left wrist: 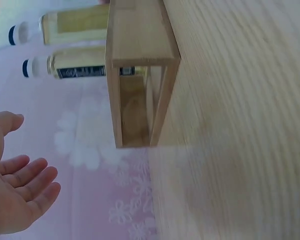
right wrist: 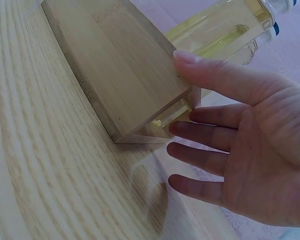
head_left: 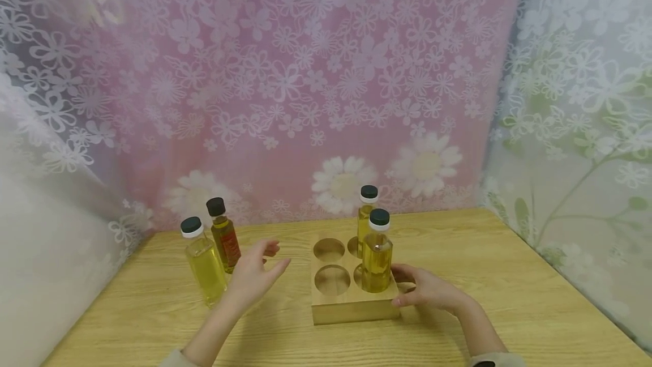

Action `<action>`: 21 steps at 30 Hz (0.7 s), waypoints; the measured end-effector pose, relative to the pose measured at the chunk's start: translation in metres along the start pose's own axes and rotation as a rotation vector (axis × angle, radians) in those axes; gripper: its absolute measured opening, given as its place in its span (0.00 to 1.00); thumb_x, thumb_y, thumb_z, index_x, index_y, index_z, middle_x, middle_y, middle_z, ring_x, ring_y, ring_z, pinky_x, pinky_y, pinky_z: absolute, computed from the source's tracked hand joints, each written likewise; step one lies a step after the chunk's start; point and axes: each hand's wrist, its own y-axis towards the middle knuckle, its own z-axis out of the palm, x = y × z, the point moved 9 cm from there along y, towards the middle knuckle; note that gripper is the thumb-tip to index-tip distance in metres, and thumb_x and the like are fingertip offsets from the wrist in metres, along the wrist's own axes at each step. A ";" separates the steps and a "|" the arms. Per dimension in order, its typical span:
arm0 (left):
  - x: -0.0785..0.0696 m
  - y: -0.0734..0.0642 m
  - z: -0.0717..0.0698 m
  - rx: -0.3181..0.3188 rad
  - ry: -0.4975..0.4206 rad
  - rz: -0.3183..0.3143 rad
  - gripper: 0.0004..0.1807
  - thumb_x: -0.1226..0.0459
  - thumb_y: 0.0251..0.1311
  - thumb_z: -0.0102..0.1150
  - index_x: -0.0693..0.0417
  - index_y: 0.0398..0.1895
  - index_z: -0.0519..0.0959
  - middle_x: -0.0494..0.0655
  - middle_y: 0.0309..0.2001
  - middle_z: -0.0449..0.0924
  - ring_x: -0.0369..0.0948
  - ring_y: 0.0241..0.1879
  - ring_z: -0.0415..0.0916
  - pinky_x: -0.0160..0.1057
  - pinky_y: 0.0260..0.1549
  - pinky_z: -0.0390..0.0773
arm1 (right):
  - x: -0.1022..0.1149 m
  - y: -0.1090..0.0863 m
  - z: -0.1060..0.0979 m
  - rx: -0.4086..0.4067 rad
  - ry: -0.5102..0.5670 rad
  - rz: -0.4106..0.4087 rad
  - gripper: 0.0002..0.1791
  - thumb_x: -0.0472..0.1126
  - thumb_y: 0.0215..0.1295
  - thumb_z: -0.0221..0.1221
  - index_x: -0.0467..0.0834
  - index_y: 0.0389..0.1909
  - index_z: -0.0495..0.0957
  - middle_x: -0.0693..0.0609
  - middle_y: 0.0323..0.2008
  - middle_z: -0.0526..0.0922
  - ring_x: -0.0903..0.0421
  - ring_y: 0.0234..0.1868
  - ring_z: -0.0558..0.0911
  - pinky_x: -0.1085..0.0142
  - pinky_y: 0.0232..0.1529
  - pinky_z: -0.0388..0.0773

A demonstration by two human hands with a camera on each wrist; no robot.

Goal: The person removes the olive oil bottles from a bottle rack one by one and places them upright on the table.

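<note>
A wooden rack [head_left: 354, 313] with round holes stands on the table. Two bottles of yellow oil are upright in its right-hand holes, a front bottle [head_left: 377, 262] and a back bottle [head_left: 364, 225], both with dark caps and white collars. My right hand [head_left: 430, 290] is at the rack's front right corner; in the right wrist view its thumb [right wrist: 189, 57] touches the rack's edge and the other fingers extend beside the open side. My left hand [head_left: 252, 273] hovers empty between the rack and two more bottles, fingers spread: a yellow oil bottle [head_left: 206, 268] and a darker red-labelled bottle [head_left: 224, 239].
The rack's two left holes [head_left: 332, 281] show with nothing in them. Wood-grain table [head_left: 285, 338] runs under everything. Behind it hangs a pink flowered curtain [head_left: 285, 101], with pale flowered fabric [head_left: 575, 146] along the right side.
</note>
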 end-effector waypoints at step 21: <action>-0.063 0.063 0.061 0.202 -0.065 0.099 0.36 0.50 0.57 0.60 0.60 0.64 0.65 0.55 0.56 0.73 0.50 0.56 0.70 0.50 0.52 0.70 | 0.004 0.000 0.000 -0.006 -0.012 -0.007 0.45 0.45 0.57 0.64 0.27 0.66 0.52 0.31 0.62 0.62 0.34 0.62 0.62 0.43 0.57 0.64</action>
